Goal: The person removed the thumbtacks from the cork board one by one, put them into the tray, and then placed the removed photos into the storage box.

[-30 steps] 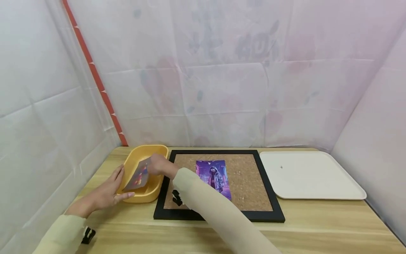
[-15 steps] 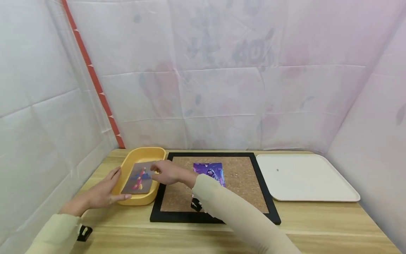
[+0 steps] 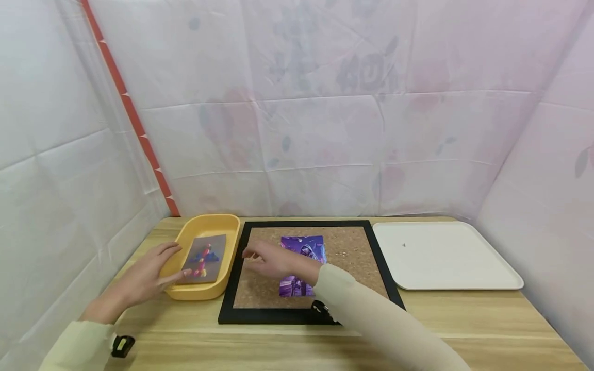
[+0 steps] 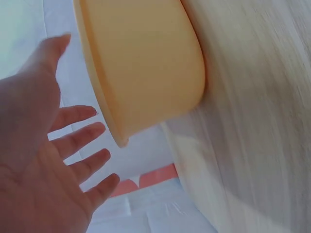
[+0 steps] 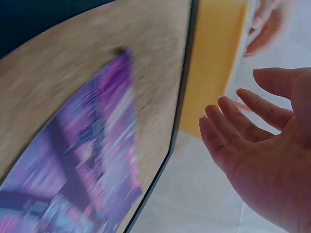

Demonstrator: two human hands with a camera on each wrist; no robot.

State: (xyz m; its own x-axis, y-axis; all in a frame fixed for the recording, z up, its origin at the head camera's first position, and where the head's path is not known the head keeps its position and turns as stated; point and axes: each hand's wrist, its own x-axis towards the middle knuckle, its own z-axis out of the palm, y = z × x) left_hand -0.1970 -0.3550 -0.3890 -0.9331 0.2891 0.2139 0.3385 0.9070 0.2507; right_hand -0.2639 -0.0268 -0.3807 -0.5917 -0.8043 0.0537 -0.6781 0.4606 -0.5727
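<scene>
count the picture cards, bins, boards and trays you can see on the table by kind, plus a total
Picture cards in sight: 2 (the purple card and the grey card)
Bins: 1 (the yellow bin)
Boards: 1 (the black-framed cork board)
Trays: 1 (the white tray)
Total: 5

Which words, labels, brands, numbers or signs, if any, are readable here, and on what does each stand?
No text can be read.
White backdrop: faint letter-like marks, too blurred.
Purple picture, partly hidden by the right hand: none readable.
Grey picture in the yellow tub: none readable.
</scene>
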